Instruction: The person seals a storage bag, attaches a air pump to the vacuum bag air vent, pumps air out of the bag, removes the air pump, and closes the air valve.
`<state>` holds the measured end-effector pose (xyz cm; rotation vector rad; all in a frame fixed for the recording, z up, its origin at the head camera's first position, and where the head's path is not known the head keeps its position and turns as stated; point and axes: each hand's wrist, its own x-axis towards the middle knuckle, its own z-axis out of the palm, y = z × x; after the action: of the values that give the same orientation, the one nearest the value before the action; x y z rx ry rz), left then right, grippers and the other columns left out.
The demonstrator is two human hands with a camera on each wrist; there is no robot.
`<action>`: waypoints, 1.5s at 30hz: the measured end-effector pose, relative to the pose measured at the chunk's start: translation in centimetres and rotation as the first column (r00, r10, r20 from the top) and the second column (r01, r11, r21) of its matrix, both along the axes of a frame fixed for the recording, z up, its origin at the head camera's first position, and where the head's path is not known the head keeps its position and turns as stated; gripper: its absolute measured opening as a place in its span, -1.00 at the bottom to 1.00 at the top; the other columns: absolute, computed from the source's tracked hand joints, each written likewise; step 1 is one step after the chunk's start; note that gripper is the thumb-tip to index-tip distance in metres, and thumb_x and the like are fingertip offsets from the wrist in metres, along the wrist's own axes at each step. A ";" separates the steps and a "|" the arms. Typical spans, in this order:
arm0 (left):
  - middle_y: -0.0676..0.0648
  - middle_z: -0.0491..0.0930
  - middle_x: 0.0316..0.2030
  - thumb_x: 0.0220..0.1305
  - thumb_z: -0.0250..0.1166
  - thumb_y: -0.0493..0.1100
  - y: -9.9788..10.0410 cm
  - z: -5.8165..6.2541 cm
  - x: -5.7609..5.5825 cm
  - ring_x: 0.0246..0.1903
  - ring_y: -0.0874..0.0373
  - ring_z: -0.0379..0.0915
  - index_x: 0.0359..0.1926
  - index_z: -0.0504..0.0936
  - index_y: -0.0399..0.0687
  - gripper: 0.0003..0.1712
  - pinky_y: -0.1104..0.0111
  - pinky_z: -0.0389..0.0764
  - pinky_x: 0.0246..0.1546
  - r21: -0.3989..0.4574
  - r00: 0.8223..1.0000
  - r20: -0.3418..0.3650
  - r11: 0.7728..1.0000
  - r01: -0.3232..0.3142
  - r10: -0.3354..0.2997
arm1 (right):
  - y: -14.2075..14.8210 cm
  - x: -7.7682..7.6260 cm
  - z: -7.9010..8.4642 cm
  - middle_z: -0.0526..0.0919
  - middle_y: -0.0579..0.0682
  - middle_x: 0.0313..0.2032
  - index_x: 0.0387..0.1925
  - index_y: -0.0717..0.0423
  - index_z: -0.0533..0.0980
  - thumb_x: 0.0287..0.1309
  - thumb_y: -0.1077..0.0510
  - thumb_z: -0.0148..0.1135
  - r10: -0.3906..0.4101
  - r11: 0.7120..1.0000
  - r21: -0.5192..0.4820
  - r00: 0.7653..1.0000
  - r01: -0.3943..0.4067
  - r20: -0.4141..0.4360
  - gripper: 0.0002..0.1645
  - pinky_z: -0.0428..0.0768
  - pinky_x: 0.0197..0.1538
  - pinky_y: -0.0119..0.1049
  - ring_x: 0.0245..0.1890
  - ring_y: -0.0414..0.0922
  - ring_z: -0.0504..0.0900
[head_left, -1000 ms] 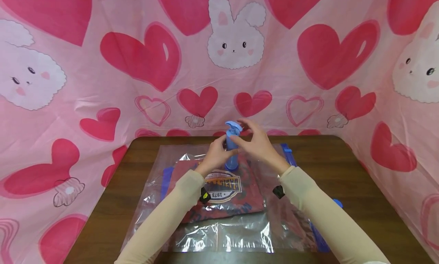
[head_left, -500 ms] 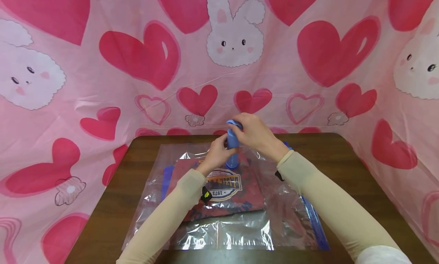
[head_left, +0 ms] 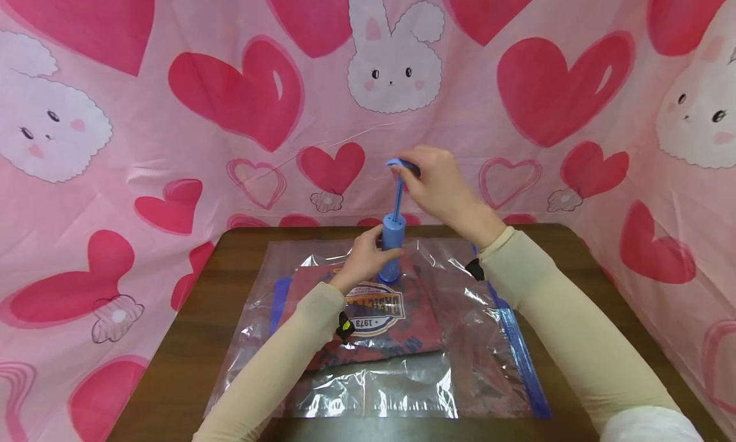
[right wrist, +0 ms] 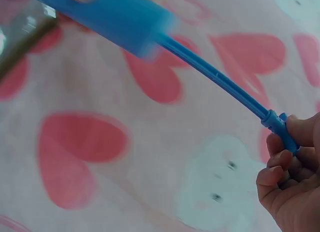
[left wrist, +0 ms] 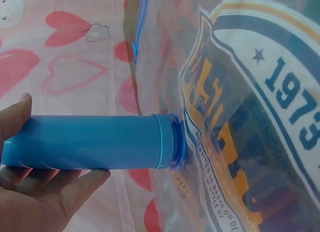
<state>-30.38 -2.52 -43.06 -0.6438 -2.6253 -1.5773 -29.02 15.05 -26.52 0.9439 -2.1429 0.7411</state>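
A blue hand pump [head_left: 393,232] stands upright on a clear vacuum storage bag [head_left: 397,391]. Inside the bag lies a folded red garment [head_left: 411,336] with a "1973" print. My left hand [head_left: 363,258] grips the pump's barrel [left wrist: 95,142]; in the left wrist view, the barrel's base meets a blue ring [left wrist: 177,141] on the plastic. High above it, my right hand [head_left: 439,181] holds the pump's handle [right wrist: 282,132], fingers curled round it. The rod [right wrist: 215,75] is drawn far out of the barrel, leaning slightly right.
The bag spreads over a dark wooden table [head_left: 575,289], its blue zip edge [head_left: 526,365] along the right side. Behind and at both sides hangs a pink cloth [head_left: 460,129] with hearts and rabbits.
My right hand has closed on the handle and raised it, so the rod now shows between handle and barrel. My left hand has stayed on the barrel.
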 end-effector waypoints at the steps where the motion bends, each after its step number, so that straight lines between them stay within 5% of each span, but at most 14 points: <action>1: -0.17 0.71 0.06 0.28 0.55 -0.09 0.0 0.0 0.0 0.09 -0.10 0.67 0.15 0.63 -0.13 -0.51 0.02 0.67 0.09 -0.001 1.000 0.005 1.000 -0.001 0.001 | 0.0 0.1 1.0 0.67 0.15 -0.45 -0.23 0.40 0.71 0.34 0.32 0.39 -0.004 1.000 -0.011 1.000 0.004 -0.012 -0.87 0.55 -0.33 -0.13 -0.46 0.00 0.57; 5: -0.13 0.71 0.06 0.29 0.56 -0.05 0.0 -0.2 0.1 0.10 -0.09 0.67 0.16 0.62 -0.09 -0.50 0.01 0.66 0.10 0.007 1.000 0.029 1.000 0.005 -0.006 | 0.2 0.4 4.1 0.70 0.13 -0.41 -0.19 0.36 0.73 0.36 0.30 0.38 -0.027 1.000 -0.014 0.999 0.027 -0.017 -0.87 0.62 -0.25 -0.15 -0.43 -0.03 0.61; 9: -0.13 0.71 0.06 0.30 0.54 -0.05 0.2 -0.5 0.2 0.09 -0.09 0.67 0.16 0.62 -0.08 -0.51 0.00 0.66 0.10 0.010 0.999 0.039 1.000 0.015 -0.016 | 0.4 0.6 4.4 0.75 0.10 -0.37 -0.14 0.32 0.75 0.35 0.25 0.41 -0.062 0.998 0.017 0.997 0.062 0.036 -0.83 0.70 -0.21 -0.15 -0.42 -0.05 0.68; 12: -0.15 0.71 0.05 0.30 0.55 -0.09 0.3 -0.7 0.3 0.08 -0.09 0.67 0.15 0.63 -0.11 -0.53 0.01 0.67 0.09 0.010 0.999 0.032 1.000 0.008 -0.009 | 0.2 0.5 2.8 0.77 0.09 -0.40 -0.16 0.31 0.77 0.32 0.22 0.46 -0.077 0.996 0.053 0.994 0.073 0.076 -0.81 0.67 -0.25 -0.14 -0.47 -0.06 0.69; 19: -0.22 0.70 0.09 0.31 0.48 -0.24 0.4 -0.7 0.1 0.08 -0.12 0.68 0.26 0.60 -0.18 -0.48 0.05 0.68 0.07 0.007 1.000 0.017 1.000 0.003 -0.003 | -0.1 -0.5 -4.5 0.73 0.04 -0.48 -0.27 0.29 0.75 0.29 0.17 0.49 -0.097 0.982 0.179 0.965 0.054 0.242 -0.80 0.62 -0.41 -0.20 -0.54 -0.11 0.60; 22: -0.21 0.69 0.11 0.32 0.46 -0.25 0.4 -0.5 0.1 0.09 -0.12 0.67 0.28 0.59 -0.16 -0.47 0.03 0.68 0.07 0.003 1.000 0.022 1.000 0.012 -0.012 | 0.0 -0.7 -5.9 0.74 0.02 -0.47 -0.28 0.27 0.74 0.26 0.17 0.52 -0.094 0.983 0.177 0.960 0.048 0.262 -0.80 0.67 -0.39 -0.22 -0.53 -0.13 0.64; 26: -0.21 0.70 0.09 0.31 0.48 -0.24 0.4 -0.1 0.1 0.08 -0.12 0.68 0.27 0.59 -0.15 -0.48 -0.01 0.68 0.06 0.006 1.000 0.021 1.000 -0.001 0.001 | -0.1 -0.8 -4.5 0.70 0.03 -0.52 -0.30 0.31 0.73 0.26 0.21 0.51 -0.052 0.991 0.129 0.971 0.022 0.233 -0.82 0.60 -0.46 -0.23 -0.58 -0.12 0.57; 33: -0.15 0.70 0.08 0.30 0.54 -0.06 0.3 0.2 0.1 0.10 -0.10 0.67 0.20 0.60 -0.10 -0.47 -0.01 0.66 0.10 -0.021 0.999 0.043 1.000 0.006 -0.005 | 0.5 0.1 2.6 0.75 0.09 -0.43 -0.19 0.36 0.75 0.33 0.28 0.43 -0.050 0.999 -0.019 0.998 0.051 0.046 -0.85 0.57 -0.38 -0.32 -0.54 -0.11 0.62; 37: -0.10 0.69 0.09 0.29 0.55 0.00 0.1 0.0 0.1 0.11 -0.09 0.66 0.21 0.59 -0.05 -0.44 -0.03 0.65 0.11 -0.010 0.998 0.057 1.000 0.008 -0.007 | 0.5 0.6 5.0 0.76 0.08 -0.40 -0.14 0.31 0.75 0.37 0.21 0.41 -0.096 0.993 -0.064 0.995 0.098 0.032 -0.80 0.57 -0.32 -0.40 -0.49 -0.10 0.66; 41: -0.11 0.70 0.07 0.28 0.56 -0.03 -0.2 -0.2 -0.1 0.09 -0.09 0.67 0.22 0.60 -0.06 -0.44 -0.01 0.66 0.10 0.006 0.999 0.049 1.000 -0.001 0.001 | 0.1 0.1 3.7 0.73 0.05 -0.46 -0.24 0.30 0.75 0.35 0.22 0.44 -0.078 0.996 -0.041 0.996 0.080 0.049 -0.84 0.51 -0.38 -0.38 -0.53 -0.12 0.61; 45: -0.17 0.71 0.05 0.29 0.54 -0.15 -0.1 -0.3 -0.4 0.07 -0.10 0.68 0.19 0.62 -0.14 -0.50 0.02 0.67 0.08 -0.005 1.000 0.024 1.000 -0.010 0.010 | -0.3 -0.8 -0.8 0.70 0.07 -0.49 -0.35 0.32 0.69 0.27 0.28 0.47 -0.040 0.999 0.031 0.991 0.036 0.126 -0.86 0.48 -0.45 -0.29 -0.57 -0.10 0.53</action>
<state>-30.81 -2.59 -43.39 -0.6146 -2.6461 -1.5863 -29.80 14.73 -27.30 0.8895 -2.2808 0.7710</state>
